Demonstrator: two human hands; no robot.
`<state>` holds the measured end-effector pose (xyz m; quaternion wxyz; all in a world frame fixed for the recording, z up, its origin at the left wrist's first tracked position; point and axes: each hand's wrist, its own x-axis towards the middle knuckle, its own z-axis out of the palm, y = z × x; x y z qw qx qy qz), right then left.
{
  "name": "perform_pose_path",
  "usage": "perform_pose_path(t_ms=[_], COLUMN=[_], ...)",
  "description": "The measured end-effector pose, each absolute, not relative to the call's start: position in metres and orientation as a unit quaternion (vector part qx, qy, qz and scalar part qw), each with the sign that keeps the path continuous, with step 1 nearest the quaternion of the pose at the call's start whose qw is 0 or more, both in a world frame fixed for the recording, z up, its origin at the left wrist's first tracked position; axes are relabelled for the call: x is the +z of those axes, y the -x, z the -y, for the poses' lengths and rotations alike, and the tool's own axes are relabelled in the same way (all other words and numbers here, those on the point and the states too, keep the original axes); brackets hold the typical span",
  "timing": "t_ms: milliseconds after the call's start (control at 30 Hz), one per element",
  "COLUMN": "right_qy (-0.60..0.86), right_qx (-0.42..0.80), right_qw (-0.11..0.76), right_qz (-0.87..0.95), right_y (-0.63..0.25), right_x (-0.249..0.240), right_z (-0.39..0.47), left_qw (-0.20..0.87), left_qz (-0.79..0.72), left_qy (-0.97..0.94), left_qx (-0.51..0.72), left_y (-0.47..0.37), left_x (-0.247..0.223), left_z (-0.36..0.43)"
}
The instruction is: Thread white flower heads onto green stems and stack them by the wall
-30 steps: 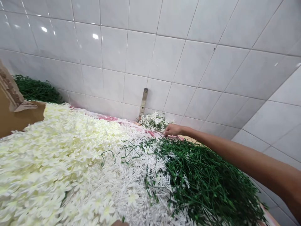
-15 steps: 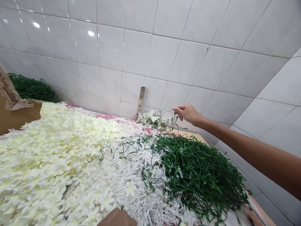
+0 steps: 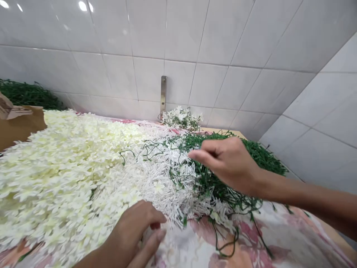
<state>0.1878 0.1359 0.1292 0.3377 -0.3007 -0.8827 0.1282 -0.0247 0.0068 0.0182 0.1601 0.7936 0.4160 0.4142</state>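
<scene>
My left hand (image 3: 139, 230) is low in the view, its fingers curled and the thumb apart from them. A small green tip shows beside it, but what it holds, if anything, is hidden. My right hand (image 3: 228, 160) hovers over the green stems (image 3: 264, 156), fingers bent in and thumb pointing left; I cannot make out anything in it. White thin stems (image 3: 164, 178) lie between the hands. Cream-white artificial flowers (image 3: 64, 160) form a broad pile on the left.
A small bunch of white flowers (image 3: 181, 117) sits by a metal bracket (image 3: 163, 93) at the tiled wall (image 3: 181, 82). Brown cardboard (image 3: 22, 124) and more green stems (image 3: 28, 95) are at the left. Floral cloth (image 3: 251, 245) covers the surface.
My right hand has come down and toward me from near the wall, and the green stems at its fingers no longer show. My left hand has risen further into view. The view has shifted downward.
</scene>
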Motion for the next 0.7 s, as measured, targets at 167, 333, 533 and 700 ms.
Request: perform_pose_path(t_ms=[167, 333, 533, 700], right_qy=[0.216, 0.167, 0.192, 0.113], right_qx=[0.079, 0.037, 0.109, 0.138], right_qw=[0.306, 0.310, 0.273, 0.233], right_qz=[0.924, 0.935, 0.936, 0.956], right_y=[-0.190, -0.198, -0.206, -0.216], right_x=[0.079, 0.036, 0.007, 0.014], right_z=[-0.080, -0.056, -0.037, -0.027], left_qw=[0.112, -0.019, -0.004, 0.068], left_qz=[-0.445, -0.548, -0.554, -0.518], left_qy=[-0.779, -0.757, -0.801, -0.843], left_qx=[0.427, 0.355, 0.228, 0.130], left_y=[0.037, 0.056, 0.071, 0.070], left_x=[0.032, 0.046, 0.049, 0.049], left_z=[-0.009, -0.021, -0.038, -0.037])
